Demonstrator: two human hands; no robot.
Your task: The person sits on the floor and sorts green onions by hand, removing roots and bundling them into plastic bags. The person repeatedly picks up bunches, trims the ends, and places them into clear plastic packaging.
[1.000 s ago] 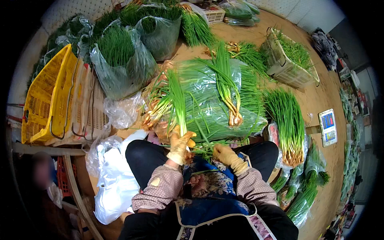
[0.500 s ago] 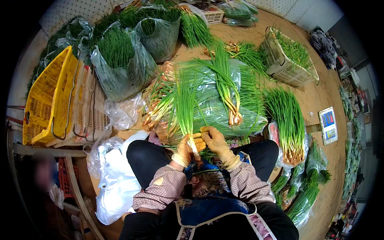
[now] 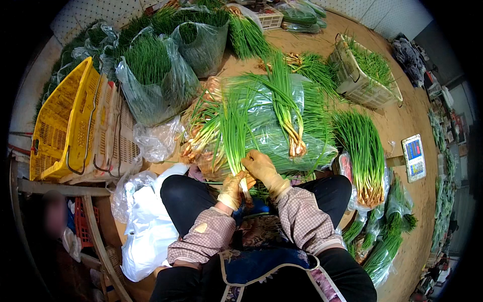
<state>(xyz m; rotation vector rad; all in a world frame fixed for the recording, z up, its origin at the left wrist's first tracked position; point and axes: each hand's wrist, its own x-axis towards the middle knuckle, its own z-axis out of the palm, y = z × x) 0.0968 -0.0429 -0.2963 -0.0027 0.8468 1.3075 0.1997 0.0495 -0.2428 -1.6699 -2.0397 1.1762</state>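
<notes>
My left hand [image 3: 231, 190], in a yellowish glove, is closed round the white stalks of a bunch of green onions [image 3: 234, 128]. The roots point down toward my lap and the green leaves reach away from me. My gloved right hand [image 3: 260, 167] is curled against the right side of the same stalks, just above the left hand; its fingertips are partly hidden. Beyond lies a pile of green onions [image 3: 314, 118] with clear plastic [image 3: 266, 136] over part of it. A separate small bunch [image 3: 288, 113] rests on top of the plastic, bulbs toward me.
At left stand a yellow crate [image 3: 63, 126] and clear bags of green onions [image 3: 156, 85]. White plastic bags [image 3: 148, 226] lie beside my left knee. To the right are a large bunch [image 3: 365, 161], wrapped bunches [image 3: 385, 251], a scale [image 3: 414, 157] and a pale crate [image 3: 370, 93].
My right hand has moved slightly up and left, from beside the left hand's fingers to the stalks above them. The left hand still holds the bunch in nearly the same place.
</notes>
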